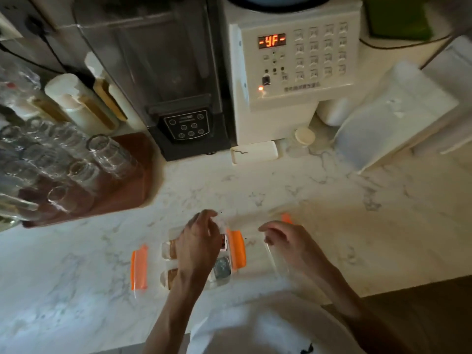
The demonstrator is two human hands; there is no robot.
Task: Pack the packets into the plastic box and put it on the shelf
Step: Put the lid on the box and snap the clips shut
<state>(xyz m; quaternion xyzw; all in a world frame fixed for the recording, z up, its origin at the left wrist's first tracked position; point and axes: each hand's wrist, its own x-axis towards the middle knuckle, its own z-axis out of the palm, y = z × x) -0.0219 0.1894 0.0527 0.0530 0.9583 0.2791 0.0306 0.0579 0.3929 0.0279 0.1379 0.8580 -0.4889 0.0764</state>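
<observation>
Plastic box under left hand; right hand beside.

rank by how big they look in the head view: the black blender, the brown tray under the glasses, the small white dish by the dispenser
1. black blender
2. brown tray, partly hidden by glasses, so its rank against the blender is unsure
3. small white dish, clearly smallest

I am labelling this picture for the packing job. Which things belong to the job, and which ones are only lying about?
Part of the job:
- clear plastic box with orange clips
- packets inside it
- clear lid by the right hand
- left hand over the box

Just lying about:
- glasses on the brown tray
- black blender
- white machine
</observation>
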